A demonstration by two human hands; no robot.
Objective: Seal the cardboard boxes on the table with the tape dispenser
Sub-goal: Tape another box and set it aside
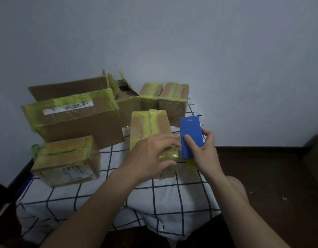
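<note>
1. I count at least six cardboard boxes on the bench (172,203). There is a large box (79,126) at the left, a low box (65,161) in front of it and a centre box (149,127). An open box (127,102) stands at the back with its flaps raised, and a small box (151,93) and another small box (173,99) stand beside it.
2. All are brown card, their seams and edges wrapped in glossy, wrinkled yellow-green tape. The large box carries a white barcode label (68,107).
3. A white cloth (65,203) with a dark grid covers the bench.
4. The one tape dispenser (191,136) is a flat blue rectangular slab, held just right of the centre box. A yellow tape strip (191,163) shows under its lower end.
5. The right hand (203,153) grasps the dispenser. The left hand (151,153) lies released on the centre box's near end, fingers extended.
</note>
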